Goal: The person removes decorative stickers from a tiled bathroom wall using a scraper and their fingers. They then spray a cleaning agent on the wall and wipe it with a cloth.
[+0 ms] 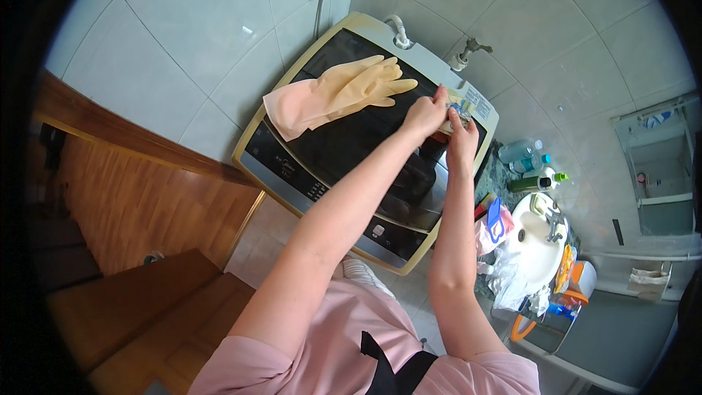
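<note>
Both arms reach out over the dark lid (351, 148) of a top-loading washing machine. My left hand (425, 116) pinches one side of a small printed packet (460, 103) above the lid's back right corner. From the other side my right hand (462, 140) grips the same packet, thumb and fingers close to the left ones. The packet is partly hidden by my fingers, so its contents cannot be told. To the left of my hands, a pair of rubber gloves (340, 93), cream with pink cuffs, lies flat on the lid.
A tap (469, 54) and a white hose (400, 32) are behind the machine. On its right, a green stone counter (496, 156) holds bottles (521, 151), a pink pack with a blue lid (493, 225), a plastic bag (507, 277) and a white washbasin (535, 247). A wooden door (153, 307) stands lower left.
</note>
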Demonstrator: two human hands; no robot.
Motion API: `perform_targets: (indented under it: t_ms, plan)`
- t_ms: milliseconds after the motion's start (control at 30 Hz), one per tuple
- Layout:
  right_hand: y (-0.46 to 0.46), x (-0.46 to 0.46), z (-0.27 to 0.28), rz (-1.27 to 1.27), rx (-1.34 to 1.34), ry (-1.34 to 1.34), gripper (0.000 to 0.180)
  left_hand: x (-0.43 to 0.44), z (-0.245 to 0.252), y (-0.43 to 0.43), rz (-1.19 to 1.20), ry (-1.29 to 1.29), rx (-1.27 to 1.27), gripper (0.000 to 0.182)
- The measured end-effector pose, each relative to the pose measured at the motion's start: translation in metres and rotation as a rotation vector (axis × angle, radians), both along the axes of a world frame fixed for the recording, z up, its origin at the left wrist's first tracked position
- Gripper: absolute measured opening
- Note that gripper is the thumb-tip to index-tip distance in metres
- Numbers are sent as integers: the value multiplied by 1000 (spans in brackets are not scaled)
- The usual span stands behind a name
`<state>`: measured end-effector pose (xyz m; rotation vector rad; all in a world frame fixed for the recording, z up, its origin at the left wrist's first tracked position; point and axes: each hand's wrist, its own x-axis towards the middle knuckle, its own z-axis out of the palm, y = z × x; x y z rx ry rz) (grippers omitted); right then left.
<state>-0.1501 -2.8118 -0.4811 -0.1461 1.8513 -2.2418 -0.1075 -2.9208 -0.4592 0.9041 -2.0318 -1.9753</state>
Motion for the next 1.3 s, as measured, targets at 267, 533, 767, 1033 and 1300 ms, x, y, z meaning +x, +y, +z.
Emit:
perform_targets:
  t_ms: [267,533,767,1033,1300]
  plan:
    - [5,-23,18,307,326,0,44,0,-12,-29,-171,98,316,36]
    - [28,-40,21,275,175,-275,58,23,6,-67,43,303,636,23]
    - [-1,-78,14,474,1036,27,29,110,39,-110,-52,469,806,16]
    - [7,-6,24,66,803,911,19,194,21,-104,61,471,708,15]
    - [66,78,85,-67,357,346,29,249,13,-60,219,370,791,11]
